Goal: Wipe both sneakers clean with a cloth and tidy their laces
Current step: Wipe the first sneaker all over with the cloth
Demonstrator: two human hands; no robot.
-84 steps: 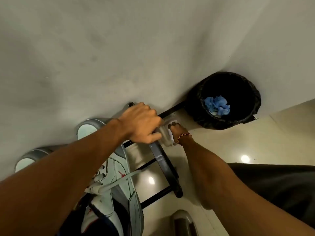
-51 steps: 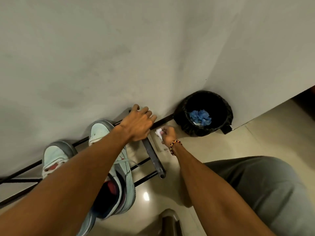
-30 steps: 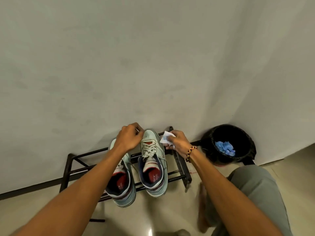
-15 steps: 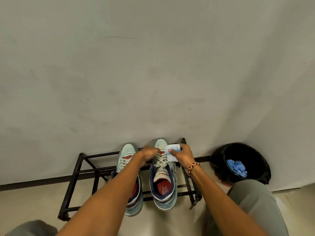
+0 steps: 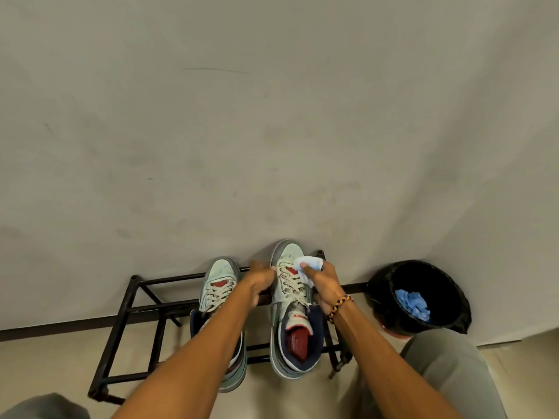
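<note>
Two pale mint sneakers with navy collars and red insoles stand side by side on a black metal shoe rack [image 5: 142, 308], toes to the wall. My left hand [image 5: 260, 284] grips the left side of the right sneaker [image 5: 290, 303] by its laces. A small white-blue cloth [image 5: 309, 264] lies against that sneaker's toe side, held there by my right hand [image 5: 325, 287]. The left sneaker [image 5: 218, 285] is partly hidden under my left forearm.
A black bin [image 5: 420, 297] lined with a bag stands to the right of the rack, with a crumpled blue cloth [image 5: 413, 304] inside. A plain wall rises right behind the rack. My grey-clad knees [image 5: 447, 376] sit at the bottom corners over a beige tile floor.
The view pulled back from the rack's right end. Both hands moved from the rack frame onto the right sneaker, the right hand bringing the cloth to its toe.
</note>
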